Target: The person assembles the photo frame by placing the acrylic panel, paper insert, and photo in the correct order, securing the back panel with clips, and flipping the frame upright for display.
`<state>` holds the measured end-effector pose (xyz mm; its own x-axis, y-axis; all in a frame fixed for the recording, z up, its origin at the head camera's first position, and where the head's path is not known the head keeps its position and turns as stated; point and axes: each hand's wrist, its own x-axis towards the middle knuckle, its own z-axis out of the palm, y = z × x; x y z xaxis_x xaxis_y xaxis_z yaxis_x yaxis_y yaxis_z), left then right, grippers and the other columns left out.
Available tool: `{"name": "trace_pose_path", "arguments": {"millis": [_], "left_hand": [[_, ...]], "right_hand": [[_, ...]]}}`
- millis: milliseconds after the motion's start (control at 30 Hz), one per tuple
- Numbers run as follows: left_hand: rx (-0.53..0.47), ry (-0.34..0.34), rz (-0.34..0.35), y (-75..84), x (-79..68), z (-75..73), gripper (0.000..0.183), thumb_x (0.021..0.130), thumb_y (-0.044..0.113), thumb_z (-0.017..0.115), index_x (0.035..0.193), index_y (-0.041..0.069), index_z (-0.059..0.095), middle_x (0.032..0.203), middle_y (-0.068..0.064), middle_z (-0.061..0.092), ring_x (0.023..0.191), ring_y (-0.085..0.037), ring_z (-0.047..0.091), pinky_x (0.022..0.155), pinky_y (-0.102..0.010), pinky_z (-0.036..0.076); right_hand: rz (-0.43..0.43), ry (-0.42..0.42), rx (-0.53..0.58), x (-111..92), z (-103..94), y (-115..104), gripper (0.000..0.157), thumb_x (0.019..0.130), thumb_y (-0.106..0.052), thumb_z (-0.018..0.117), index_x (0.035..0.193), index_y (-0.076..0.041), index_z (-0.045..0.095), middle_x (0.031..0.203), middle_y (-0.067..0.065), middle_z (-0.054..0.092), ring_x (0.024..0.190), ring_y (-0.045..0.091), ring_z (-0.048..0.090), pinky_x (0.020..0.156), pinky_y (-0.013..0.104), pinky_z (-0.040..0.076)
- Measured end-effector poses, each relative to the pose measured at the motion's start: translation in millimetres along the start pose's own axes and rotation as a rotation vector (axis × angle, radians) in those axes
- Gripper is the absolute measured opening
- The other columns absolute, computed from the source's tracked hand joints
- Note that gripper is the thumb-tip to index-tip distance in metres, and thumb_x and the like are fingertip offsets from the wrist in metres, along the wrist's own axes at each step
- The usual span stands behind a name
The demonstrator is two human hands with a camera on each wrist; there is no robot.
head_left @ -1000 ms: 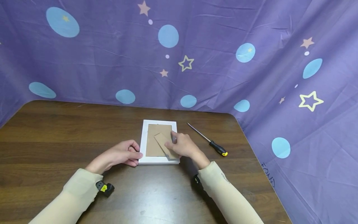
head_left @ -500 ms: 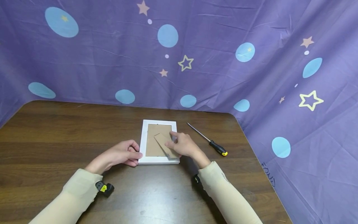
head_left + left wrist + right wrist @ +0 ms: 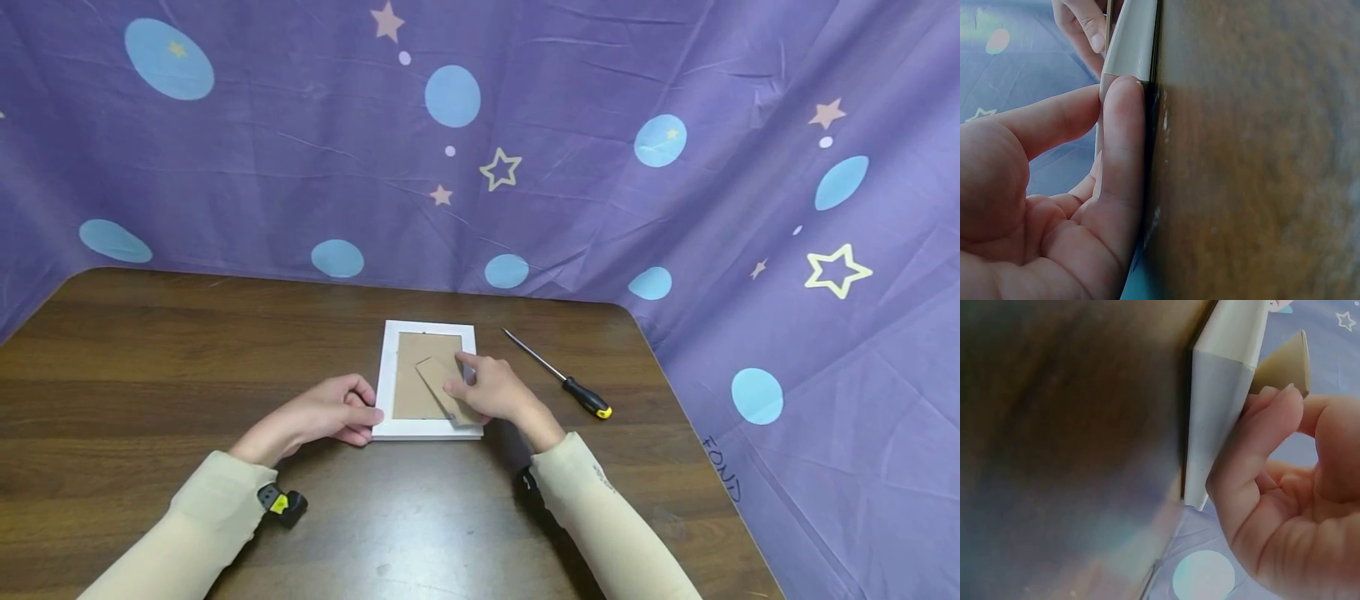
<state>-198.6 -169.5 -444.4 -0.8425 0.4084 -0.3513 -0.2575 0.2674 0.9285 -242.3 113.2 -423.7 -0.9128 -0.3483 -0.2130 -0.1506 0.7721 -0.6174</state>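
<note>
A white picture frame [image 3: 386, 371] lies on the table, its brown backing board [image 3: 420, 346] facing up. Slanting across the lower part of the board is a brown stand leg [image 3: 437, 377]. My left hand [image 3: 330, 410] grips the frame's near left corner, thumb on top; in the left wrist view a finger of that hand [image 3: 1066, 206] runs along the white side. My right hand [image 3: 495, 390] pinches the stand leg near the right edge, thumb on its upper face. The right wrist view shows the stand leg [image 3: 1285, 365] raised at an angle beyond the fingers of my right hand [image 3: 1279, 506].
To the right of the frame lies a screwdriver [image 3: 577, 390] with a black and yellow handle, its shaft pointing away to the back left. The brown wooden table [image 3: 187, 350] ends at a purple curtain [image 3: 360, 167] behind and on the right.
Both hands keep their holds, and the frame and screwdriver stay where they were. The stand leg shows almost no movement; only the head view shifts slightly.
</note>
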Motion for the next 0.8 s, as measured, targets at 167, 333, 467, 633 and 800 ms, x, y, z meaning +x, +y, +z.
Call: {"name": "trace_pose_path", "arguments": {"millis": [167,333,467,633,800], "left_hand": [[-0.004,0.002,-0.001,0.7,-0.1,0.4,0.033,0.098,0.004,0.074,0.117,-0.008,0.05,0.09,-0.015,0.064,0.075,-0.017,0.071,0.072,-0.03,0.067],[-0.002,0.007,-0.004,0.2,-0.7,0.4,0.033,0.097,0.004,0.074,0.117,-0.008,0.05,0.09,-0.014,0.064,0.075,-0.017,0.071,0.072,-0.03,0.067],[0.001,0.009,-0.002,-1.0,-0.5,0.2,0.034,0.097,0.005,0.074,0.117,-0.008,0.05,0.09,-0.014,0.064,0.075,-0.017,0.071,0.071,-0.03,0.066],[-0.006,0.003,0.003,-2.1,0.3,0.3,0.033,0.097,0.005,0.074,0.117,-0.008,0.05,0.091,-0.014,0.064,0.076,-0.017,0.07,0.071,-0.03,0.066],[-0.008,-0.002,0.005,-2.0,1.0,0.1,0.034,0.098,0.005,0.074,0.117,-0.008,0.05,0.091,-0.014,0.064,0.076,-0.017,0.07,0.072,-0.03,0.066]], "right_hand": [[0.031,-0.013,-0.08,0.5,-2.6,-5.0,0.069,0.104,-0.04,0.069,0.162,-0.012,0.045,0.116,0.031,0.072,0.042,0.017,0.063,0.043,0.034,0.058],[0.058,-0.048,-0.186,1.5,-4.9,-9.8,0.071,0.104,-0.046,0.067,0.165,-0.018,0.042,0.103,0.025,0.073,0.041,0.015,0.059,0.041,0.031,0.055],[0.064,-0.055,-0.228,2.1,-4.7,-10.6,0.072,0.104,-0.05,0.065,0.165,-0.02,0.041,0.107,0.024,0.071,0.04,0.014,0.058,0.041,0.03,0.053],[0.042,-0.027,-0.304,-0.2,-3.1,-9.0,0.072,0.105,-0.054,0.062,0.165,-0.021,0.041,0.133,0.027,0.068,0.066,0.024,0.075,0.063,0.04,0.064],[-0.004,0.013,-0.383,-3.6,-2.7,-6.8,0.069,0.106,-0.055,0.059,0.164,-0.021,0.044,0.149,0.016,0.062,0.125,0.036,0.067,0.104,0.051,0.056]]}}
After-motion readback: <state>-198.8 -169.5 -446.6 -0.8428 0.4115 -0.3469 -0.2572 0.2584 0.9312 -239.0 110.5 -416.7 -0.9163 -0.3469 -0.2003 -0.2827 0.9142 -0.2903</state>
